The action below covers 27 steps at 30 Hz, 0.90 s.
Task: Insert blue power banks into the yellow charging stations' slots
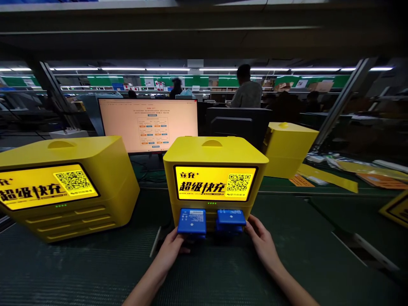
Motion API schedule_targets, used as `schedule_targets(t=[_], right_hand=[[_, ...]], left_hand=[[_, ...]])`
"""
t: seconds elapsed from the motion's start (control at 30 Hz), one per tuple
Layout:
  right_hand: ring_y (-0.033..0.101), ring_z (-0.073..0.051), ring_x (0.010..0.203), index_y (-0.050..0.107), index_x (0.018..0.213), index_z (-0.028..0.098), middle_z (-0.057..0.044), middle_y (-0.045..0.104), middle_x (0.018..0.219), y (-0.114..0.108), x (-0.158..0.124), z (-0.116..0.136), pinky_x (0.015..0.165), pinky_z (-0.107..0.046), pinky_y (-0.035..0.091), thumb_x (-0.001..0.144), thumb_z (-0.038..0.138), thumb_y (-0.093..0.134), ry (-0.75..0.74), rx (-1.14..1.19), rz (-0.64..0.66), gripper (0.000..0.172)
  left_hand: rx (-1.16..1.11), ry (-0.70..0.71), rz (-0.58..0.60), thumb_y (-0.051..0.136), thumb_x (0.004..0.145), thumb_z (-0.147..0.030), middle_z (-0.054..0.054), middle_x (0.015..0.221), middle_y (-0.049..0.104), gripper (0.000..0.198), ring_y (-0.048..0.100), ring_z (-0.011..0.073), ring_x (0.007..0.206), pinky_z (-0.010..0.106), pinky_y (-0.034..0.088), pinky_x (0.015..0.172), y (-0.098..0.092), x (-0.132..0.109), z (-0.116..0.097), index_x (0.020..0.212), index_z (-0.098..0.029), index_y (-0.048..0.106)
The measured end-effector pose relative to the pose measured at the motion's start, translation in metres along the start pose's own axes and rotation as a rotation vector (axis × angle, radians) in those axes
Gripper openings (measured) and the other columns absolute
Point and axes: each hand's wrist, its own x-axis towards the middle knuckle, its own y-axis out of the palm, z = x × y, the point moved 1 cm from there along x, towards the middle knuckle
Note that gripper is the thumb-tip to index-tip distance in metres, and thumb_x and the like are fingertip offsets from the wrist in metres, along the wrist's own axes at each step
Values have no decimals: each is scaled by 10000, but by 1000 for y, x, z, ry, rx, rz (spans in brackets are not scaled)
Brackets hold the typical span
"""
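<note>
At the lower centre of the frame, a yellow charging station (215, 170) with a lit screen is seen standing on the dark green tabletop (95, 263). Two blue power banks protrude from its front slots: the left power bank (191, 221) and the right power bank (231, 217). The left hand (172, 248) is placed beneath and against the left power bank, its fingers curled around the near edge, though how tightly it is gripped cannot be told. The right hand (259, 240) is laid just beside the right power bank, its fingertips touching the bank's right edge, with the fingers loosely extended.

At the left of the frame a second yellow station (63, 187) is shown, and a third yellow unit (288, 148) is set further back at the right. A lit monitor (148, 125) is positioned behind the central station. A person (247, 89) is seen in the upper background.
</note>
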Motion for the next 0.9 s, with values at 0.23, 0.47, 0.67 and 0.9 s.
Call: schedule_targets(t=[0.23,0.47,0.67,0.9], right_hand=[[530,-260,1108,575,1135,217,-49,612,1162,-2,0,-2,915,-344,451,781,532,605,3,-11,11,474],[565,-275,1046,595,1103,195,-62,633,1120,-3,3,-6,903,-368,460,742,556,627,-6,-32,-10,512],[582,-316,996,629,1016,177,-70,663,1042,-6,5,-7,910,-417,448,644,625,645,31,-91,-43,583],[617,-372,912,631,1011,249,-109,675,979,-23,-15,-26,744,-460,534,564,693,642,265,-212,-197,630]], left_hand=[[13,-24,5,613,632,-512,65,844,635,437,606,211,780,342,501,730,-2,0,0,878,-152,610],[-57,-72,32,577,697,-421,61,796,632,333,601,192,714,323,500,674,7,-12,-18,870,-138,605],[-194,-90,-26,559,712,-530,162,1000,639,530,621,249,868,326,509,662,29,-20,6,1005,-89,579],[-284,-121,-228,645,587,-681,134,896,667,585,620,301,884,356,502,699,-37,-98,46,858,-165,682]])
